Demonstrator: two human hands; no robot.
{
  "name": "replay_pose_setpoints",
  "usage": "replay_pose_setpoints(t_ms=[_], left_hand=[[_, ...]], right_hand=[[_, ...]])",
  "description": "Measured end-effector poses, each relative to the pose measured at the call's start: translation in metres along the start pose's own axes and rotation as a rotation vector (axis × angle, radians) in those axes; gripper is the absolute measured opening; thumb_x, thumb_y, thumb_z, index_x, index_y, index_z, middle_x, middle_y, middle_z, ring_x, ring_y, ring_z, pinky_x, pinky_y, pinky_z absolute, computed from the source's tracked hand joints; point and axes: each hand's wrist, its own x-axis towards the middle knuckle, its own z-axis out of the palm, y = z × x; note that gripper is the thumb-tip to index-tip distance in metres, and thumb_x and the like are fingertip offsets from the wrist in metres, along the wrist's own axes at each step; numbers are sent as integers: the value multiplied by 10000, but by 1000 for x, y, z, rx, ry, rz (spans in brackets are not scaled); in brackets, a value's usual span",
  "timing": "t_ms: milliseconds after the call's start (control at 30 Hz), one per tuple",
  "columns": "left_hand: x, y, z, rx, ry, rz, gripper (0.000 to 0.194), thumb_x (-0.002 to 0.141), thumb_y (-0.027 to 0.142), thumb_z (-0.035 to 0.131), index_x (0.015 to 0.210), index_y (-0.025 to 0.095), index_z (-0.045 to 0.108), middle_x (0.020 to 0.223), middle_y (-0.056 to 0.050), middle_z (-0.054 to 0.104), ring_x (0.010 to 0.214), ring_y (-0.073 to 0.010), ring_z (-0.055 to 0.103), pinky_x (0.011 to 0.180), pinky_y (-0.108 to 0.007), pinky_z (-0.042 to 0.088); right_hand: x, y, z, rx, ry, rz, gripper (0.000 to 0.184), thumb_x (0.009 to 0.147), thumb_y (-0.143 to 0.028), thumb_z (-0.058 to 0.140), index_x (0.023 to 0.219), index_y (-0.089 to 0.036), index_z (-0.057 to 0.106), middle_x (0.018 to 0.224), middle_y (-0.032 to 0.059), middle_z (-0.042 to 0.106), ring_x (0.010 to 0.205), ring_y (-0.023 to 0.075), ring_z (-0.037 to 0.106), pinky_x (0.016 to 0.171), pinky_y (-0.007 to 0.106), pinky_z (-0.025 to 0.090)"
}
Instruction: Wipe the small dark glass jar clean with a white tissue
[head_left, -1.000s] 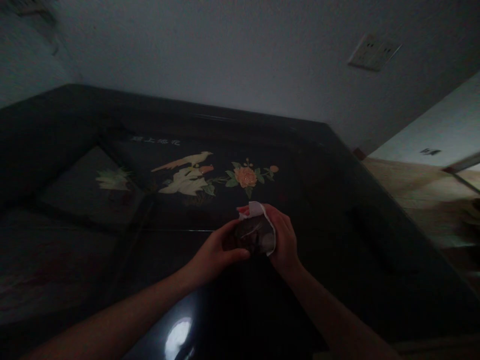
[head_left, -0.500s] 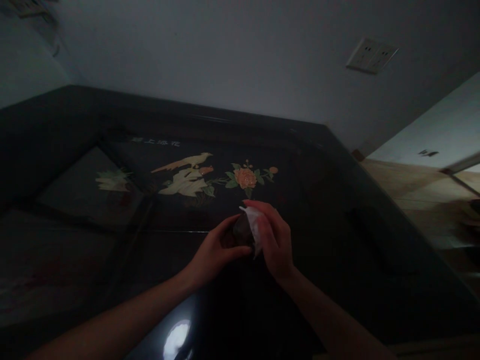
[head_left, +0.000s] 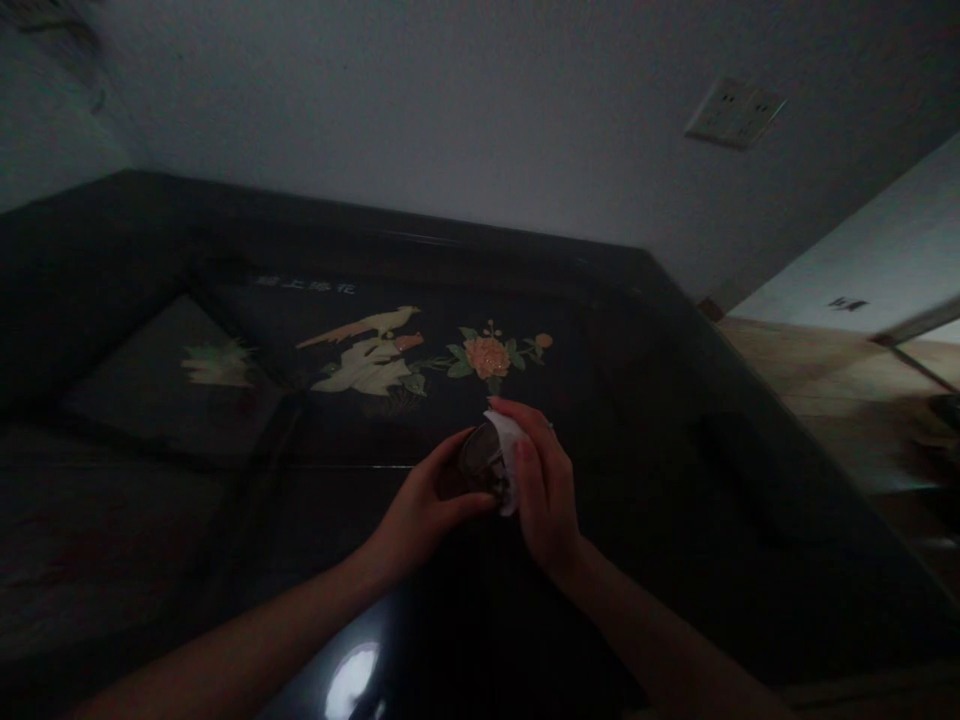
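Observation:
My left hand [head_left: 426, 502] is wrapped round a small glass-like cup [head_left: 477, 452], dark and rounded with a shiny side. The cup is tilted, and its lower part is hidden by my fingers and the dim light. A white tissue [head_left: 507, 436] is under the fingers of my right hand [head_left: 549, 488], which presses it against the cup's right side. Both hands are close together above a glossy black tabletop [head_left: 645, 440].
Inlaid in the dark surface are a bird on a rock [head_left: 367, 355] and an orange flower [head_left: 487, 356]. A wall stands behind, with a double socket [head_left: 735, 112]. Pale floor [head_left: 780, 370] shows beyond the right edge. Light reflects at the front [head_left: 351, 680].
My right hand has shifted slightly left with the tissue, and the cup is turned a little, showing more of its shiny side. My left hand keeps its hold.

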Motion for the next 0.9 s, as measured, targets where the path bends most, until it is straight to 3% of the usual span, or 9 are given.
replay_pose_setpoints(t_ms=[100, 200, 300, 467, 567, 633, 733, 900], left_hand=[[2, -2, -1, 8, 9, 17, 588, 551, 198, 806, 1096, 162, 590, 1123, -94, 703, 1047, -293, 647, 923, -419, 503], [2, -2, -1, 17, -20, 26, 546, 565, 223, 807, 1067, 158, 603, 1050, -88, 723, 990, -288, 665, 885, -414, 515], [0, 1, 0, 13, -28, -13, 621, 568, 192, 799, 1148, 163, 579, 1106, -98, 709, 1036, -294, 651, 905, -421, 508], [-3, 5, 3, 54, -55, -38, 717, 513, 131, 818, 1186, 169, 573, 1191, -105, 679, 1124, -303, 614, 986, -434, 467], [-4, 5, 3, 40, -62, -35, 744, 496, 118, 824, 1194, 173, 571, 1234, -104, 657, 1171, -304, 584, 1017, -440, 443], [-4, 5, 3, 26, -63, -38, 753, 492, 110, 823, 1197, 172, 568, 1245, -107, 650, 1184, -304, 576, 1021, -440, 438], [-2, 4, 2, 19, -71, -40, 746, 499, 119, 820, 1198, 170, 566, 1237, -115, 653, 1167, -306, 586, 1011, -440, 444], [1, 2, 0, 70, -27, -16, 660, 548, 174, 806, 1165, 155, 571, 1086, -93, 713, 1027, -299, 650, 899, -416, 511]], right_hand=[[-4, -1, 0, -233, -66, -245, 375, 937, -183, 382, 1284, -225, 519, 1328, 105, 528, 1263, 226, 476, 1094, 473, 334], [-4, -2, 0, -272, -88, -300, 402, 923, -161, 408, 1307, -224, 508, 1347, 108, 517, 1292, 227, 449, 1112, 476, 306], [0, -5, -1, -113, -41, -146, 357, 947, -203, 378, 1239, -218, 583, 1317, 94, 570, 1234, 211, 513, 1032, 406, 406], [13, -2, -7, 229, -19, 337, 377, 935, -338, 381, 1013, -200, 722, 1030, 63, 732, 975, 212, 664, 835, 332, 507], [17, 6, -9, 356, -104, 457, 387, 904, -395, 413, 940, -209, 750, 954, 53, 752, 990, 240, 664, 860, 359, 506], [15, 8, -9, 375, -94, 476, 383, 911, -389, 407, 960, -213, 744, 963, 55, 751, 1021, 244, 655, 908, 387, 488], [9, 4, -6, 282, 2, 329, 385, 950, -344, 355, 1025, -209, 709, 1039, 72, 727, 1032, 227, 647, 930, 401, 480], [0, -7, -2, -204, -46, -219, 359, 925, -182, 401, 1222, -185, 602, 1205, 126, 622, 1155, 230, 554, 980, 430, 451]])
